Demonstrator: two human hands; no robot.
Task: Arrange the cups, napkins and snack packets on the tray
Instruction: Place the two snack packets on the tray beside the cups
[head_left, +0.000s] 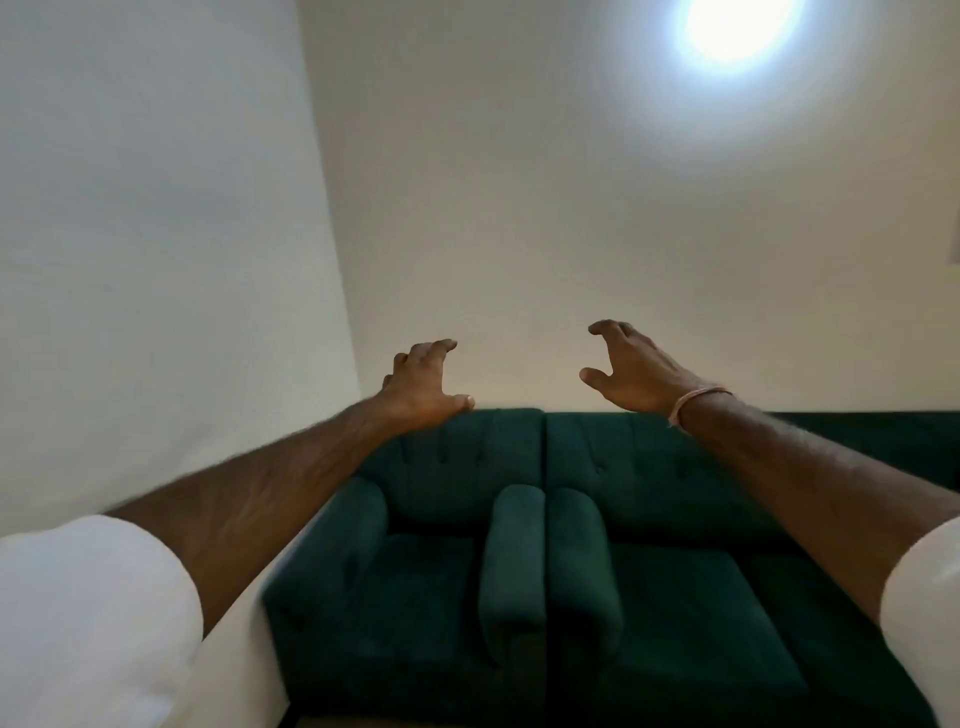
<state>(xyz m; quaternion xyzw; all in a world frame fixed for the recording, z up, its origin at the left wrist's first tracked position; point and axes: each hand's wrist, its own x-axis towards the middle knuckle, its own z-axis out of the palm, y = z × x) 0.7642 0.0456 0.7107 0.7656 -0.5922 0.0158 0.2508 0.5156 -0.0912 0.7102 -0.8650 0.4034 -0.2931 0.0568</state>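
Both hands, left (423, 382) & right (626, 364), raised w/ fingers curled apart, holding nothing, above green sofa (519, 571).

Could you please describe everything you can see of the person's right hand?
The right hand is bare and empty, raised in front of the pale wall above the green sofa. Its fingers are spread and curled like a claw, thumb lowest, pointing toward the left hand. A thin pinkish thread band circles the wrist. It touches nothing.
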